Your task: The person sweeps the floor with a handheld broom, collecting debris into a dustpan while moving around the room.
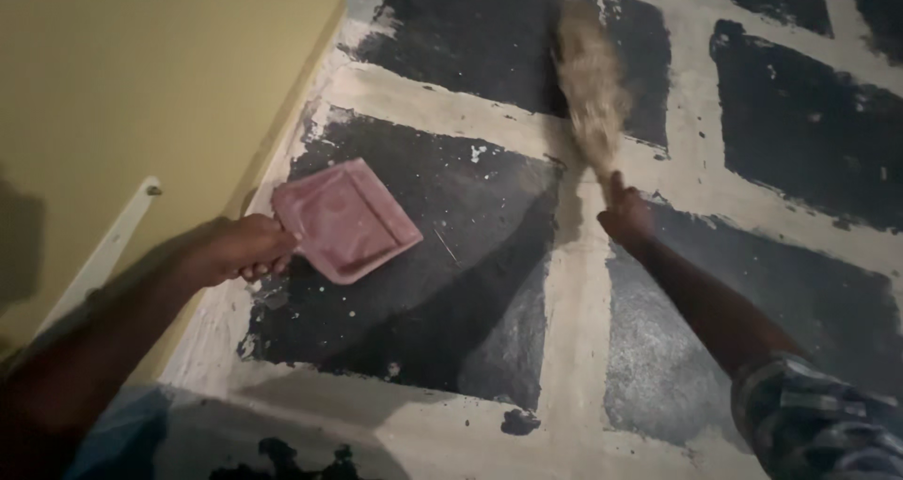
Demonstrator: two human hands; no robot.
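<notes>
Head view, looking down: your left hand (235,248) is closed round the handle of a pink dustpan (346,219), pan held low and about flat over a black-painted floor panel, open lip facing right toward the broom side, apparently so sweepings can be pushed in. Your right hand (625,215) is wrapped round the neck of a short straw hand broom (591,85), arm stretched fwd; bristles are motion-blurred over the pale painted band between black panels, well apart from the pan, consistent w/ a sweep in progress. Floor (771,132) is black blocks w/ cream stripes, paint chipped in spots. Left of frame: a yellow wall (141,76) w/ a white strip (108,245) fixed slantwise near the base. Patterned sleeve (814,428) shows at your right forearm, lower right. No debris pile clear enough to tell.
</notes>
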